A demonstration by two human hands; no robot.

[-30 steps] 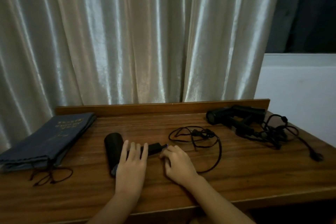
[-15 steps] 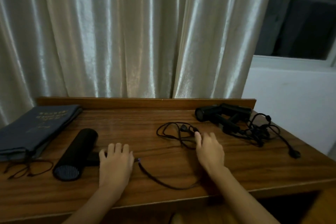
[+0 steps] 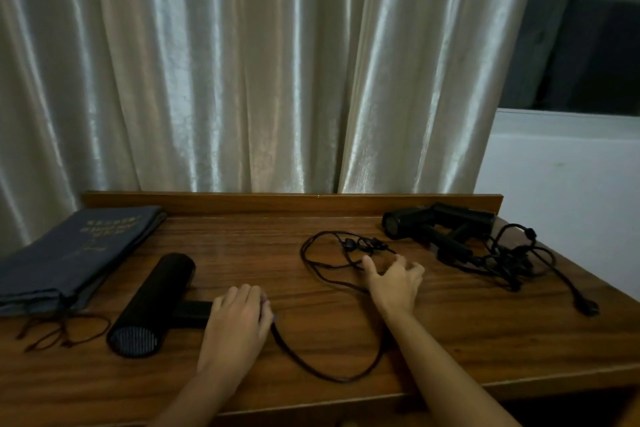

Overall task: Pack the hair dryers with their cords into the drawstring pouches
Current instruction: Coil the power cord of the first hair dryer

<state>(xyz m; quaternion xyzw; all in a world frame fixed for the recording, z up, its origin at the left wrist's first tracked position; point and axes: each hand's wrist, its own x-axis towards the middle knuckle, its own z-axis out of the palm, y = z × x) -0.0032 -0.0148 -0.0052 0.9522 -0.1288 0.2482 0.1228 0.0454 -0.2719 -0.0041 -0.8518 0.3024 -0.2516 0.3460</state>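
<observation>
Head view looks down, seemingly near, at table (image 3: 450,340).

Gold lettering on top drawstring pouch (image 3: 86,246), upside down and blurred; unreadable.

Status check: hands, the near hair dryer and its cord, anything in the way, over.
Left hand grips handle of black cylindrical hair dryer. Right hand open on thin black cord, uncoiled. Grey drawstring pouches lie flat, far left. Nothing blocking.
</observation>
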